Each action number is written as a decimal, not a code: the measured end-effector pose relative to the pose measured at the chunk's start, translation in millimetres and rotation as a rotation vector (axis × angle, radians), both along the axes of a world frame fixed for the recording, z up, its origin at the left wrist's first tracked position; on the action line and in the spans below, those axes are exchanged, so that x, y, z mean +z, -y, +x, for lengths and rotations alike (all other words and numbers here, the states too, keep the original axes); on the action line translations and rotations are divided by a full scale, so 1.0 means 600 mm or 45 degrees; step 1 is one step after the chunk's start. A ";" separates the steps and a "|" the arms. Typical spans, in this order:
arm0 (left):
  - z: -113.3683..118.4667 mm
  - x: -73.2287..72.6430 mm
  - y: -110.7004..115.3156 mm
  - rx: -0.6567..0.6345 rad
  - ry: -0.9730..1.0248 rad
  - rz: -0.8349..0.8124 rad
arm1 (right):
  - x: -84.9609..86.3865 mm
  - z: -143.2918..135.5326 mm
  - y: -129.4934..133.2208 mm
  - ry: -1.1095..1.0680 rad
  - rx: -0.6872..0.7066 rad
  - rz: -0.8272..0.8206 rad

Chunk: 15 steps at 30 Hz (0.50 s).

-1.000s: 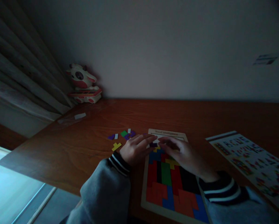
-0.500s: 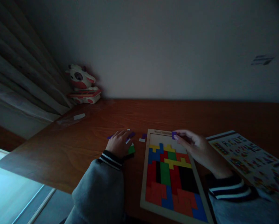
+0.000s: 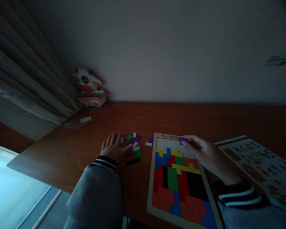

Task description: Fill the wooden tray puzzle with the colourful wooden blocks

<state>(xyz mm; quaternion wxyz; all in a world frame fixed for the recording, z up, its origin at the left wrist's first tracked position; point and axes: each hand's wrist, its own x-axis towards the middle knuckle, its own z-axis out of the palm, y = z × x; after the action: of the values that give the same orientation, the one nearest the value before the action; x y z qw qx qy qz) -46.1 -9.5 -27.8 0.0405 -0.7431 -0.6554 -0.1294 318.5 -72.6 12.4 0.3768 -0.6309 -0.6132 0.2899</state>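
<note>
My right hand (image 3: 201, 149) pinches a small purple puzzle piece (image 3: 181, 141) over the top right of a wooden puzzle board (image 3: 149, 197). Red, blue, green, yellow, orange and black pieces fill most of the board, while its upper strip shows pale bare wood. My left hand (image 3: 113, 148) is spread over the table to the left, beside a loose pile of pieces. In that pile lie a green piece (image 3: 137, 152), a black bar (image 3: 133, 161), a purple piece (image 3: 138, 137) and several others. A yellow piece is partly hidden by my left hand.
A printed sheet of colourful shapes and letters (image 3: 257, 159) lies right of the board. At the back left corner of the table (image 3: 181, 117) stands a cow-shaped toy (image 3: 89, 86). Nearby is a white label (image 3: 85, 119). A curtain (image 3: 25, 73) hangs at left.
My left hand has moved left off the loose pieces and spread its fingers, uncovering green, purple and white ones. My right hand keeps the purple piece over the board's top. The view has shifted slightly.
</note>
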 end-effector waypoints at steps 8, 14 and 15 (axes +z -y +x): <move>0.043 -0.010 0.021 -0.341 0.025 -0.124 | 0.018 -0.012 0.004 0.104 0.030 0.014; 0.035 0.015 0.012 -0.478 0.073 -0.129 | 0.013 -0.009 0.004 0.082 0.073 -0.021; 0.034 0.021 0.012 -0.511 0.080 -0.118 | 0.009 -0.007 0.004 0.090 0.069 -0.009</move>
<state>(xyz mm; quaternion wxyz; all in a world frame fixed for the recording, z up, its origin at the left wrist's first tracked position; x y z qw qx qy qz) -26.0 -16.5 -15.0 -0.0407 -0.8553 -0.5004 -0.1278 314.1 -74.8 18.1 0.3447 -0.6251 -0.6419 0.2798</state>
